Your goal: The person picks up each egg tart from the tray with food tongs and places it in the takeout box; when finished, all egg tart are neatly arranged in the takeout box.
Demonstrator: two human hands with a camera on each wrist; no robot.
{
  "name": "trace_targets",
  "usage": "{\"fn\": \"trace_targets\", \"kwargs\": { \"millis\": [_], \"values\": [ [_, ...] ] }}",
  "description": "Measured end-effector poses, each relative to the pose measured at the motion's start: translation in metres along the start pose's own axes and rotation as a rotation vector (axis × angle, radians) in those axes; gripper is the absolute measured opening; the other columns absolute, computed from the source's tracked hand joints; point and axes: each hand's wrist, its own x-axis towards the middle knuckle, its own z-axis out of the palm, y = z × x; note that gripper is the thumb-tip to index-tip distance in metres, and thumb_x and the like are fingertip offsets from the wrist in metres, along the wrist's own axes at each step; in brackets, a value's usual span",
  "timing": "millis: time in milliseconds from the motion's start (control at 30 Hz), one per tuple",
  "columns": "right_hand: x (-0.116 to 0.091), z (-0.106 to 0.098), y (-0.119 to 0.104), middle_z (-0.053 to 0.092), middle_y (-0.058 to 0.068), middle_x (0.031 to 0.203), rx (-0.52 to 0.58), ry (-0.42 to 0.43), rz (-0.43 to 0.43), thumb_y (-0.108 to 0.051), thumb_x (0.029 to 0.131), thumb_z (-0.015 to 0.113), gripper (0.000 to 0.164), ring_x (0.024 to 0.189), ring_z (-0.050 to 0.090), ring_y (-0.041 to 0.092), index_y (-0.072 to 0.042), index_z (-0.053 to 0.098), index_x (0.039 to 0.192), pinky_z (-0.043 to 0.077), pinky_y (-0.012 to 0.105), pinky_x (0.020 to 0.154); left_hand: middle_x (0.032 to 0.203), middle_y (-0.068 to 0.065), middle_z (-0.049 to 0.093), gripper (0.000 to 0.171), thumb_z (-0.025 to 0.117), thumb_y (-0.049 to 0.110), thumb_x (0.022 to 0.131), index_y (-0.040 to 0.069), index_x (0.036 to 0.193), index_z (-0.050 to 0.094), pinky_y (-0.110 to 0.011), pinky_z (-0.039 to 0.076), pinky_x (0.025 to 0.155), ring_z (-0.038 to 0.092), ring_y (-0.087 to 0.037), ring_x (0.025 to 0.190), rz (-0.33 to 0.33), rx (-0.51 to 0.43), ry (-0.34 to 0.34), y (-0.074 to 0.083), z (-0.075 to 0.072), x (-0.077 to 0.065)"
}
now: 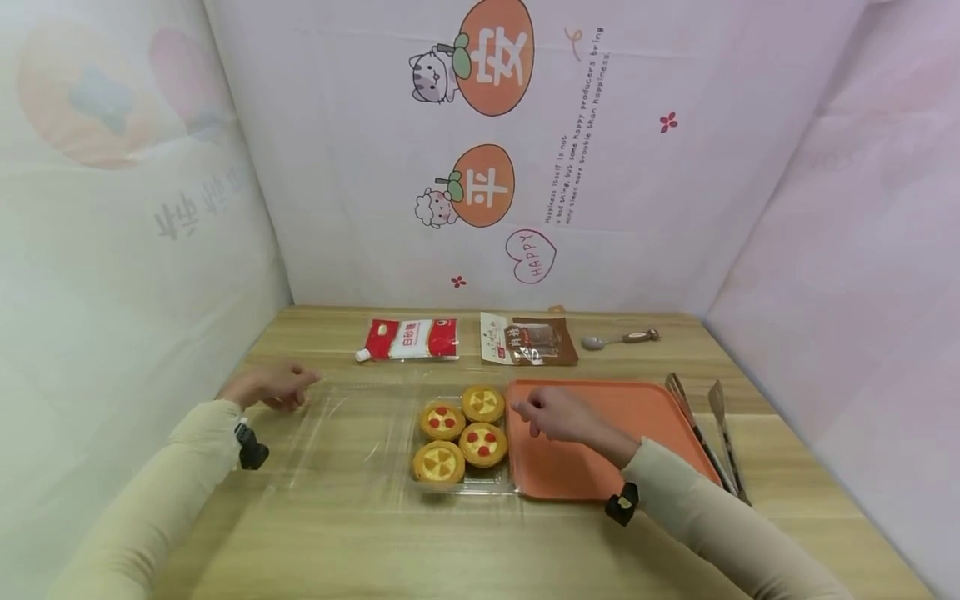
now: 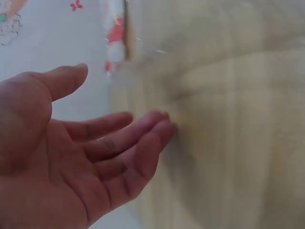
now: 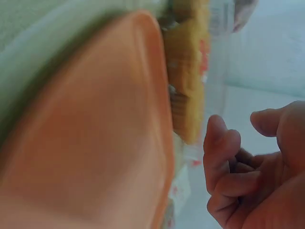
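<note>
A clear plastic box lies open on the table with several egg tarts inside, some topped with red pieces, others with yellow wedges. Its transparent lid is folded out flat to the left. By the lid's far left corner hovers my left hand, thumb apart from loosely bent fingers, the palm empty. My right hand is above the orange tray, next to the box's right side. Its fingers are loosely curled, with a gap to the thumb and nothing held.
Along the back lie a red and white sugar bag, a brown cinnamon packet and a spoon. Tongs rest at the tray's right edge, partly over it. Printed white cloth walls enclose the table's back and sides.
</note>
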Motion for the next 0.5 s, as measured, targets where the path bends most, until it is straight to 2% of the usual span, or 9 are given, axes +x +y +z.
{"fn": "trace_targets", "kwargs": {
  "millis": [133,267,333,433,500],
  "values": [
    [0.002,0.01,0.002,0.063,0.001,0.063,-0.047,0.038,0.001,-0.033,0.102,0.053,0.041,0.046,0.046,0.015,-0.01,0.058,0.068,0.036,0.028,0.046,0.068,-0.002,0.061,0.044,0.041,0.032,0.106,-0.002,0.083,0.059,-0.025,0.046,0.056,0.054,-0.01,0.06,0.006,-0.058,-0.049,-0.007,0.01,0.002],
    [0.004,0.015,0.005,0.06,-0.001,0.059,-0.082,0.055,-0.006,-0.029,0.1,0.056,0.037,0.044,0.042,0.012,-0.012,0.059,0.068,0.033,0.027,0.044,0.065,0.0,0.06,0.046,0.038,0.03,0.107,0.001,0.08,0.061,-0.024,0.045,0.056,0.054,-0.009,0.059,0.038,-0.085,-0.098,-0.005,0.015,0.005],
    [0.004,0.016,0.004,0.06,-0.001,0.059,-0.091,0.053,-0.011,-0.029,0.1,0.056,0.035,0.045,0.042,0.012,-0.013,0.059,0.069,0.034,0.026,0.045,0.067,-0.001,0.06,0.046,0.036,0.029,0.107,0.001,0.079,0.059,-0.024,0.045,0.056,0.053,-0.01,0.059,0.062,-0.108,-0.122,-0.005,0.011,0.003],
    [0.005,0.017,0.003,0.06,0.0,0.059,-0.087,0.051,-0.025,-0.028,0.101,0.056,0.034,0.046,0.042,0.012,-0.013,0.059,0.071,0.033,0.027,0.047,0.074,-0.002,0.062,0.04,0.033,0.028,0.108,0.002,0.085,0.053,-0.026,0.048,0.059,0.053,-0.009,0.062,0.106,-0.162,-0.145,-0.003,-0.003,-0.005],
    [0.005,0.018,0.003,0.06,0.0,0.06,-0.081,0.058,-0.034,-0.027,0.101,0.055,0.032,0.047,0.043,0.013,-0.013,0.058,0.072,0.034,0.027,0.047,0.081,-0.005,0.066,0.037,0.034,0.026,0.108,-0.001,0.093,0.052,-0.028,0.052,0.064,0.059,-0.012,0.068,0.167,-0.2,-0.129,0.004,-0.014,-0.013]
  ]
}}
